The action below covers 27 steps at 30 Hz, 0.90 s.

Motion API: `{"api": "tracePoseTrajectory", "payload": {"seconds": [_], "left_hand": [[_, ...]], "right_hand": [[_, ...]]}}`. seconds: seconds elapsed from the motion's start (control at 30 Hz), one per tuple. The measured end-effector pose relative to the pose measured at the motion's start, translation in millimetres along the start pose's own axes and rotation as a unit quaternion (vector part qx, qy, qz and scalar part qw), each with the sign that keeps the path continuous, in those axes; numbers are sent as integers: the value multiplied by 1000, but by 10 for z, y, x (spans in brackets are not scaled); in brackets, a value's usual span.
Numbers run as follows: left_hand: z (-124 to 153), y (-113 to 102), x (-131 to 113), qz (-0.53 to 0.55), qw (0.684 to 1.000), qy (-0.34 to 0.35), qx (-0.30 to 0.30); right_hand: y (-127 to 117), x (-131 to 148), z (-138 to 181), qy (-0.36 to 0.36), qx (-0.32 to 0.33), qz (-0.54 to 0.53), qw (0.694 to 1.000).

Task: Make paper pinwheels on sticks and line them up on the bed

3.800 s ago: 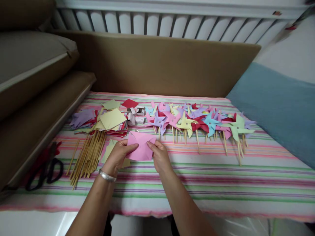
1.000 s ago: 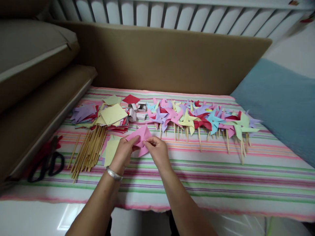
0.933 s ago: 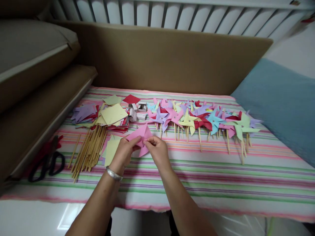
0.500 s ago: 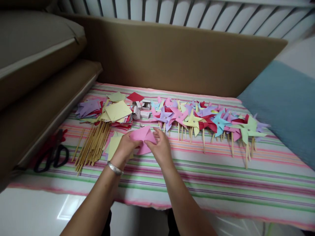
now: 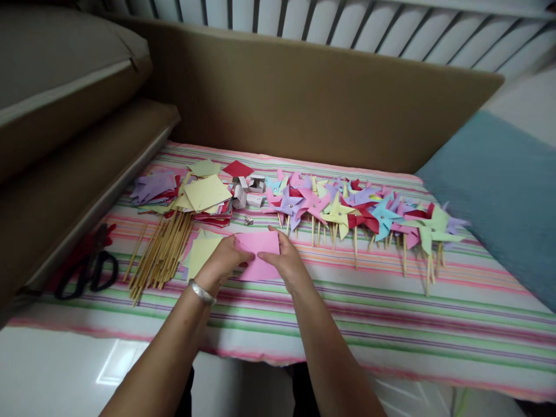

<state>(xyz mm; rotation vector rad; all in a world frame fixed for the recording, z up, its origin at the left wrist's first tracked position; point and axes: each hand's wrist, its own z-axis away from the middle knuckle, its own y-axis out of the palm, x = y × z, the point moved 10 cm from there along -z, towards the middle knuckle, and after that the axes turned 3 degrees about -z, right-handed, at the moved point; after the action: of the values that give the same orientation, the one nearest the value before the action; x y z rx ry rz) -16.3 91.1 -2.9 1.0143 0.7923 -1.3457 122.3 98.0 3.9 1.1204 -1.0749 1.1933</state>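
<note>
A pink paper square (image 5: pixel 259 249) lies nearly flat over the striped cloth (image 5: pixel 347 313), held between both hands. My left hand (image 5: pixel 220 263), with a silver bracelet on its wrist, pinches the paper's left side. My right hand (image 5: pixel 286 263) grips its right side, the thumb on top near the middle. Just left of the paper lies a yellow sheet (image 5: pixel 200 253).
A bundle of wooden sticks (image 5: pixel 163 255) lies at the left, below stacks of coloured paper (image 5: pixel 204 194). A row of finished pinwheels (image 5: pixel 356 211) stretches to the right. Black-handled scissors (image 5: pixel 87 272) rest at the far left. Small white boxes (image 5: pixel 247 194) sit behind. A blue cushion (image 5: pixel 499 191) lies at the right.
The pink paper, pinched and folded up between my fingers a second ago, has been spread out nearly flat. Both hands have stayed on it, and the view has shifted slightly.
</note>
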Motion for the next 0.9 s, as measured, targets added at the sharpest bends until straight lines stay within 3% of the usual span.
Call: {"api": "tracePoseTrajectory", "payload": {"seconds": [0.2,0.6,0.77,0.83,0.9], "left_hand": [[-13,186,23,77,995,12,63],[-11,116,61,109,994,0,7],[-60,-80,23,131,991,5,-37],[-78,-191,-16,132,990,8,-50],[-90,-289,-57,136,989,13,-59]], "right_hand": [[-51,42,1,7,-21,-133,991],[28,26,20,-5,-33,-211,977],[-81,122,71,-54,-75,-56,994],[-127,309,150,-135,-93,58,985],[-35,528,275,-240,-66,163,954]]}}
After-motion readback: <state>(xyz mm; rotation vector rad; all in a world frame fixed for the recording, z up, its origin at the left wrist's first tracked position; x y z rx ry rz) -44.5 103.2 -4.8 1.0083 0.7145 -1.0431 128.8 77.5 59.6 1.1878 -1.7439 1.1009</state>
